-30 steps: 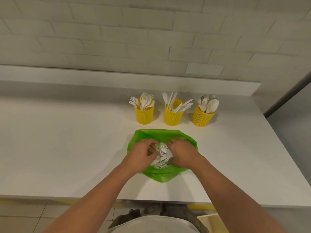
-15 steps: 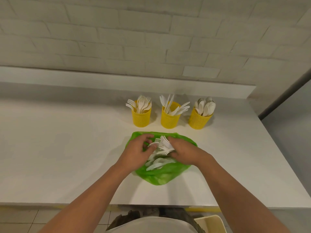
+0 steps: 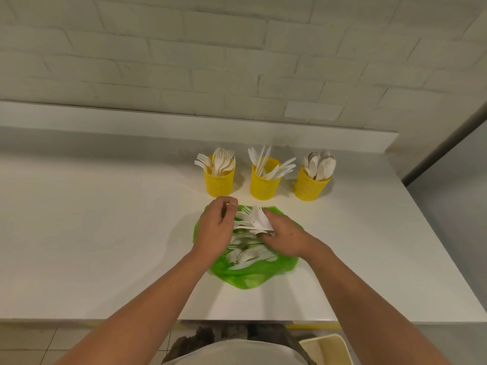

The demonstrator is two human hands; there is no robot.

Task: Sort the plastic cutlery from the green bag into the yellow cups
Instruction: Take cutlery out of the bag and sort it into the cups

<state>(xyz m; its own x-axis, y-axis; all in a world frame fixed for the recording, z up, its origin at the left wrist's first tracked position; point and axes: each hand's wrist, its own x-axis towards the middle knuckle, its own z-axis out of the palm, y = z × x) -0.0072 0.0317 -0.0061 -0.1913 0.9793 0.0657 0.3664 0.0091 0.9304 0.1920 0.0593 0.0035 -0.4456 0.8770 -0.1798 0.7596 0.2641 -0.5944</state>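
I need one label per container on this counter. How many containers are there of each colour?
Yellow: 3 (forks cup, knives cup, spoons cup)
Green: 1 (bag)
Total: 4

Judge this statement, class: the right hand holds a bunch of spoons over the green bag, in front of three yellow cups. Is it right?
Not quite. The head view shows the right hand holding a bunch of forks, their tines plain to see, not spoons. The rest stands: it is over the green bag, in front of the three yellow cups.
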